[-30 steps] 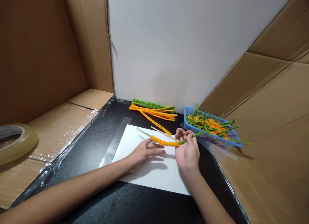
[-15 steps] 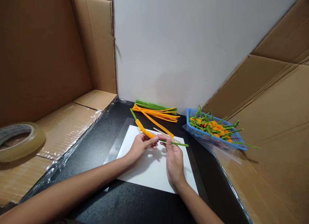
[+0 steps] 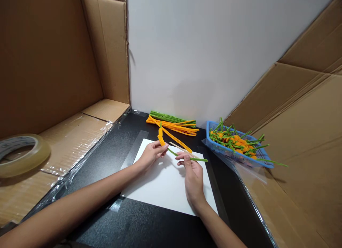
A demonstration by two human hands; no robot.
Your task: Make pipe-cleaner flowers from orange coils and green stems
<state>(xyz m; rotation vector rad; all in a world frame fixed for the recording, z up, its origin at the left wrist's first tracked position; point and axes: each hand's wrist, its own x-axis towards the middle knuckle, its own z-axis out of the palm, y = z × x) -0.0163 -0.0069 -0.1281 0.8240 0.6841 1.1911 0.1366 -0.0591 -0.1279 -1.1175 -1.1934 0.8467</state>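
My left hand (image 3: 151,153) pinches the orange coiled part (image 3: 160,136) of a pipe cleaner, which now stands bent upward. My right hand (image 3: 191,171) pinches the green stem (image 3: 196,159) of the same piece, which sticks out to the right. Both hands hover over a white sheet of paper (image 3: 168,185) on the black table. A thin wooden stick (image 3: 179,147) lies on the paper just beyond my fingers.
Loose orange and green pipe cleaners (image 3: 173,122) lie by the white wall. A blue basket (image 3: 235,152) at the right holds several finished orange-and-green pieces. A tape roll (image 3: 20,154) sits at the far left on cardboard. Cardboard walls stand on both sides.
The orange coil, stretched flat between my hands a second ago, has been bent upward by my left hand. My right hand slid along the green stem toward the left.
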